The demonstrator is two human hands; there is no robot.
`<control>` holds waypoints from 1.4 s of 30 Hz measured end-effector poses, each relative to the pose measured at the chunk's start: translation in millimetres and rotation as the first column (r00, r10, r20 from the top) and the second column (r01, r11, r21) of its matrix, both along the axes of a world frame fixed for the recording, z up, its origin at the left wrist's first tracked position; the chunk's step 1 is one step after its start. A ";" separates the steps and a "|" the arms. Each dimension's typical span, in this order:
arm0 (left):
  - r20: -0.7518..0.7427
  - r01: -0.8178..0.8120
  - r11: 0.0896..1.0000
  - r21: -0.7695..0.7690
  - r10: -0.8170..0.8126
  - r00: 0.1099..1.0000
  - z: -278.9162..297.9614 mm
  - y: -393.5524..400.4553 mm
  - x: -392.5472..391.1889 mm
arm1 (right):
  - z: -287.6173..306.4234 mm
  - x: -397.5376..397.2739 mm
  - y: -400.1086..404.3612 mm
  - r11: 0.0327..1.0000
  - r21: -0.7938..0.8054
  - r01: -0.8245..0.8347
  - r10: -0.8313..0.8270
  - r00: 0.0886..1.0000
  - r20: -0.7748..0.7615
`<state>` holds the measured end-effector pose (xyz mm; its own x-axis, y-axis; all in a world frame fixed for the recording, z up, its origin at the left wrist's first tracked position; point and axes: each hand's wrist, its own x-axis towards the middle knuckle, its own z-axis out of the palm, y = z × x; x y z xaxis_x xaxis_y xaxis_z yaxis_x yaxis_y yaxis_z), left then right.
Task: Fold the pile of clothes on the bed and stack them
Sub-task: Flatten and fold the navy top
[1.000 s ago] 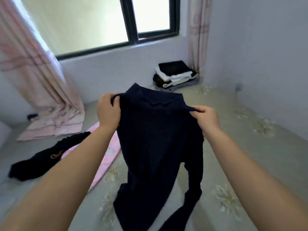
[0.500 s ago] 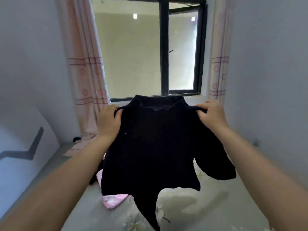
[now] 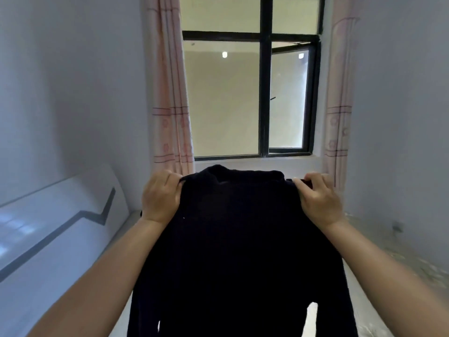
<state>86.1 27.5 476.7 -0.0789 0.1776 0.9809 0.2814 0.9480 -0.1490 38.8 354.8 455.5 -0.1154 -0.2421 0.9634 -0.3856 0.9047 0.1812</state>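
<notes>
Single head-worn wide-angle view, facing forward and nearly level toward the window (image 3: 245, 98); close behind both raised forearms, with the bed (image 3: 364, 295) only at the lower margins.

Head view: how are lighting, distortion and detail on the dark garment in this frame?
Head view: backlit by the window, so the dark sweater reads as a near-featureless mass with no knit visible; wide-angle bending bows the curtains and stretches the forearms; left hand and right hand are evenly lit and fairly sharp.
</notes>
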 end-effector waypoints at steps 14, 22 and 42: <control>0.481 -0.183 0.981 -0.069 0.194 0.855 -194.1 -89.2 -73.6 | -189.6 -117.9 -82.0 0.966 0.106 -0.238 0.197 0.933 0.301; 0.696 -0.248 0.969 -0.020 0.192 0.692 -306.3 -120.1 -220.1 | -307.3 -274.2 -136.5 0.967 0.049 -0.250 0.189 0.833 0.519; 0.954 -0.444 0.845 -0.298 0.260 -0.147 -545.7 -106.1 -384.7 | -544.1 -405.9 -228.6 0.960 0.167 -0.226 -0.072 0.378 0.923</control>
<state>-298.6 -78.6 -68.9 -0.9344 -0.3289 -0.1367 -0.3304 0.9438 -0.0128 -367.1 126.2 -88.5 -0.8537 -0.4861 0.1869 -0.5131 0.8466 -0.1418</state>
